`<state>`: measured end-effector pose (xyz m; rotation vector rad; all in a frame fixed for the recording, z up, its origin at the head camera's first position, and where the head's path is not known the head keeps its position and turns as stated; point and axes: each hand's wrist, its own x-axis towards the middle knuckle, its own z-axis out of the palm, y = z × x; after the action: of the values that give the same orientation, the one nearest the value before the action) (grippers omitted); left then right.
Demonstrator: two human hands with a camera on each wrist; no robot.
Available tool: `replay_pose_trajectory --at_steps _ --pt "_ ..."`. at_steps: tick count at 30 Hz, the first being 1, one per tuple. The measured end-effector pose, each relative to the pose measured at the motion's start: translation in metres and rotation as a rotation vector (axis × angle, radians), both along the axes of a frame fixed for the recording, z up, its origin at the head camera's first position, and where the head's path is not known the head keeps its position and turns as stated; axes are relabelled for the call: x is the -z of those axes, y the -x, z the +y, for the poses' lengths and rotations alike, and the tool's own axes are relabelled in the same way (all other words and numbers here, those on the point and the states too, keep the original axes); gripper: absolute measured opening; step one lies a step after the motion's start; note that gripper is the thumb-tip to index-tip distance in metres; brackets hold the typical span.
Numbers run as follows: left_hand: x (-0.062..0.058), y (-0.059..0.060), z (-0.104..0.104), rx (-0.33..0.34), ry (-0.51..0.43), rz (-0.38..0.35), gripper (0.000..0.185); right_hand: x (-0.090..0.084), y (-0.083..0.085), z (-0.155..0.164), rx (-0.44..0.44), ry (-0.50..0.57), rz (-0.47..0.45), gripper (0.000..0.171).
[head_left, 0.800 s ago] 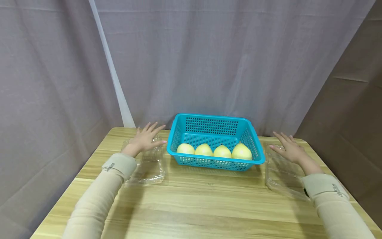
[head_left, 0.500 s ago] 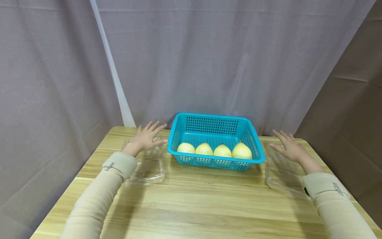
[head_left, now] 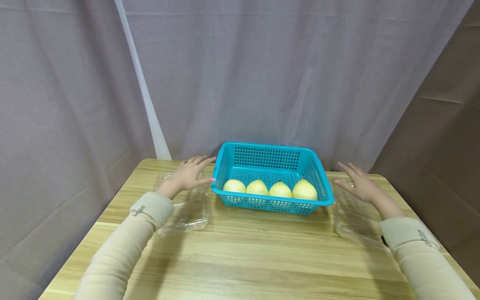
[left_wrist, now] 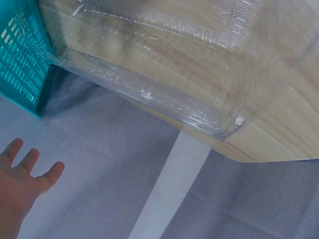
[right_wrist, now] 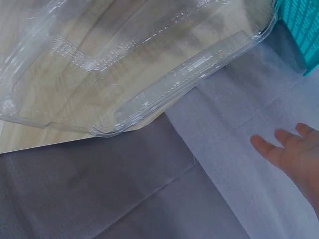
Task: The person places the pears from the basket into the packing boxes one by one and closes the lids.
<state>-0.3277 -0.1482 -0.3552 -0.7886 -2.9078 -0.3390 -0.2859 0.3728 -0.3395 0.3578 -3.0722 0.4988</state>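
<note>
A blue plastic basket (head_left: 270, 205) stands near the table's back edge, with several pale yellow pears (head_left: 257, 187) lined up along its near side. At the basket's left end is my left hand (head_left: 185, 175), fingers stretched out and holding nothing; whether a fingertip touches the rim I cannot tell. Under that hand lies a clear plastic container (head_left: 189, 214). My right hand (head_left: 360, 185) hovers with extended fingers just right of the basket, above another clear container (head_left: 354, 221). Both wrist views show the containers closely, with each hand's fingers spread apart from them.
The wooden table (head_left: 255, 258) extends toward me in front of the basket. A grey curtain (head_left: 262, 75) hangs right behind the table, and a brown cloth (head_left: 442, 137) hangs along the right side.
The left hand has shifted right, closer to the basket's left end. My right hand has moved slightly left toward the basket. Basket, pears and containers stay in place.
</note>
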Motion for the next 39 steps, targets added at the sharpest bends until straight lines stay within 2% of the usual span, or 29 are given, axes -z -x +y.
replay_pose_trajectory --at_steps 6,12,16,25,39 --pt "0.0 -0.001 0.006 0.007 0.016 -0.005 0.078 -0.001 -0.001 -0.007 -0.014 0.022 0.01 0.074" --pt "0.0 -0.004 0.016 0.028 -0.001 0.004 0.076 -0.002 -0.004 -0.017 -0.067 -0.008 0.127 0.063" --pt "0.001 -0.005 0.024 0.052 0.012 0.019 0.072 -0.002 -0.004 -0.029 -0.062 -0.028 0.171 0.055" --pt "0.001 -0.01 0.04 0.117 -0.001 0.074 0.056 0.001 -0.001 -0.049 -0.029 0.022 0.196 0.045" --pt "0.008 -0.014 0.053 0.115 -0.002 0.049 0.052 0.013 0.0 -0.072 0.009 -0.008 0.222 0.039"
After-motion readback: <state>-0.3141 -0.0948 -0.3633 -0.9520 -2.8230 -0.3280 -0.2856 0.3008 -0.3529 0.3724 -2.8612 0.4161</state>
